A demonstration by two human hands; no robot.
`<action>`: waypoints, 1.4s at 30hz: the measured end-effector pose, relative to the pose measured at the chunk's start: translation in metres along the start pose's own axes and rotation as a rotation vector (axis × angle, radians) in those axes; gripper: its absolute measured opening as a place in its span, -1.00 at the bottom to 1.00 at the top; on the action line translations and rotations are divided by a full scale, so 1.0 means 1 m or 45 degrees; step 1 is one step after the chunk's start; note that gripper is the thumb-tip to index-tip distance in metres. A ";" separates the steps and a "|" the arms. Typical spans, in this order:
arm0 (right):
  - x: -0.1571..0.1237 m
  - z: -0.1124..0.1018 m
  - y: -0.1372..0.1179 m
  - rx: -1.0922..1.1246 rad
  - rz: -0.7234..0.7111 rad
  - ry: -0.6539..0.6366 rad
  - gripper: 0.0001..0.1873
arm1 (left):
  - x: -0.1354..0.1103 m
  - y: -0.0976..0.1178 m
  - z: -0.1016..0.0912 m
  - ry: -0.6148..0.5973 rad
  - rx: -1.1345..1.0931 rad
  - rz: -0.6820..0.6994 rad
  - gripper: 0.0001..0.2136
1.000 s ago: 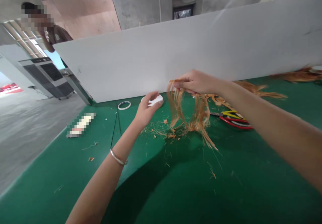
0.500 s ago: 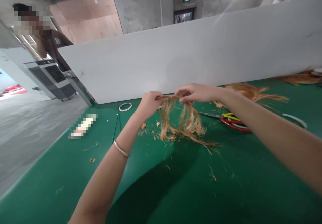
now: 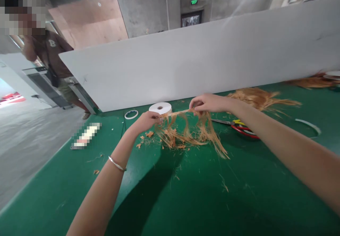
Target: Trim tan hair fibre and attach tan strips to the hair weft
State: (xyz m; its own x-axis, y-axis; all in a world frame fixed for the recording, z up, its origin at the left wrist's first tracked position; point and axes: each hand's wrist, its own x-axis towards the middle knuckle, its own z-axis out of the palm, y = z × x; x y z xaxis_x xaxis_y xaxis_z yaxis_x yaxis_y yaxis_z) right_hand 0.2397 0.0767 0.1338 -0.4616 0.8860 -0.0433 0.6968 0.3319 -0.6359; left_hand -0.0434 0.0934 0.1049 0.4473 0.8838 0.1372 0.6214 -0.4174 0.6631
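My left hand (image 3: 145,122) pinches one end of a strip of orange-brown fibres (image 3: 177,114). The other end is between the fingers of my right hand (image 3: 211,102), and the strip is stretched nearly level just above the green table (image 3: 186,193). Loose strands (image 3: 211,133) hang from it in tufts down to the tabletop. Short fibre scraps (image 3: 174,142) and small flakes lie underneath. Right behind the strip, near my left hand, sits a white roll (image 3: 156,107). Scissors (image 3: 245,131) with red and yellow on the handles lie beside my right forearm.
A white panel (image 3: 186,69) stands along the table's back edge. More fibre bundles (image 3: 255,98) lie at the back right, near a curved white strip (image 3: 309,126). To the left are a tape ring (image 3: 131,114) and a blurred-out flat item (image 3: 87,136). A person (image 3: 57,57) stands beyond.
My hands have moved apart, the left one going left, so the strip is drawn out longer. The white roll now shows behind it. The person at left has shifted left in view.
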 end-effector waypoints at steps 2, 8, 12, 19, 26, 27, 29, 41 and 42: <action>-0.001 0.000 0.002 -0.001 -0.002 0.011 -0.83 | -0.003 -0.005 -0.002 0.005 -0.040 -0.042 -0.89; 0.002 0.008 -0.003 0.006 -0.090 -0.001 -0.84 | -0.002 0.008 0.006 0.114 0.022 0.028 -0.71; 0.004 0.017 -0.017 -0.005 -0.138 0.027 -0.84 | 0.007 0.038 0.025 0.062 0.022 0.261 -0.79; 0.004 0.028 -0.022 0.329 -0.161 0.379 -0.85 | 0.015 0.062 0.043 0.187 0.183 0.320 -0.78; 0.010 0.040 0.013 0.512 0.010 0.685 -0.80 | 0.006 0.057 0.021 0.356 0.053 0.224 -0.81; 0.010 0.042 0.020 0.510 0.035 0.680 -0.80 | 0.004 0.057 0.016 0.376 0.047 0.202 -0.82; 0.008 0.044 0.036 0.490 0.088 0.649 -0.80 | 0.001 0.057 0.007 0.412 0.041 0.180 -0.83; -0.037 0.027 0.109 0.307 0.362 0.771 -0.84 | -0.020 0.052 -0.035 0.343 0.209 0.136 -0.82; -0.033 0.026 0.099 0.340 0.316 0.777 -0.79 | -0.020 0.055 -0.034 0.293 0.247 0.148 -0.83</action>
State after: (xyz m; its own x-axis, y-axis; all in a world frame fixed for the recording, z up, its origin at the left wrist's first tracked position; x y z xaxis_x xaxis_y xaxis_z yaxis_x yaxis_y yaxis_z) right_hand 0.3092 0.0716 0.0523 0.1376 0.9743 0.1782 0.5473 0.0752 -0.8335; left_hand -0.0399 0.0599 0.1641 0.3789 0.8432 0.3814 0.6957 -0.5313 0.4835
